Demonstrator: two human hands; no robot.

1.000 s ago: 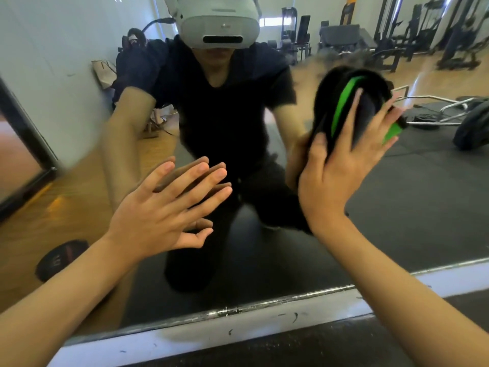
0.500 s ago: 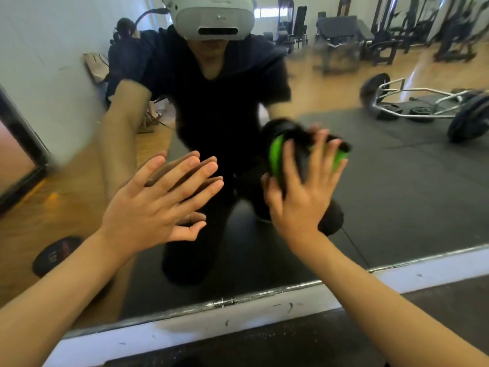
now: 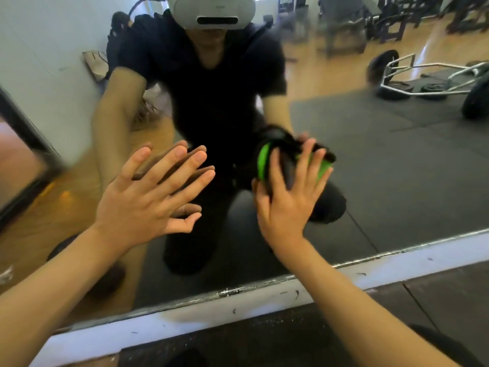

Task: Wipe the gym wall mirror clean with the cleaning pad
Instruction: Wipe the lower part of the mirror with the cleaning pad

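- Fingers [image 3: 275,168] of the right hand [image 3: 287,205] lie spread and nearly straight over the back of the cleaning pad [image 3: 284,165], pressing it flat to the glass rather than curling round it; fingers of the left hand [image 3: 143,200] are splayed, straight and hold nothing, with the tips meeting their own reflection, so they appear to touch the glass.
- Wall mirror [image 3: 397,168]: it fills most of the view, its lower edge running just above a white baseboard [image 3: 211,311], and it reflects the crouching person and gym equipment.
- Cleaning pad: black with a bright green band, low on the mirror and right of centre, just beside the left hand but apart from it.
- Doing the wipe well, as I judge it: keep the palm behind the pad so pressure spreads evenly, and overlap each stroke with the one beside it.
- Work down to the metal edge strip [image 3: 230,291], where grime likely gathers.
- Bare fingertips on glass may leave prints, so the patch under the bracing hand wants a pass too.
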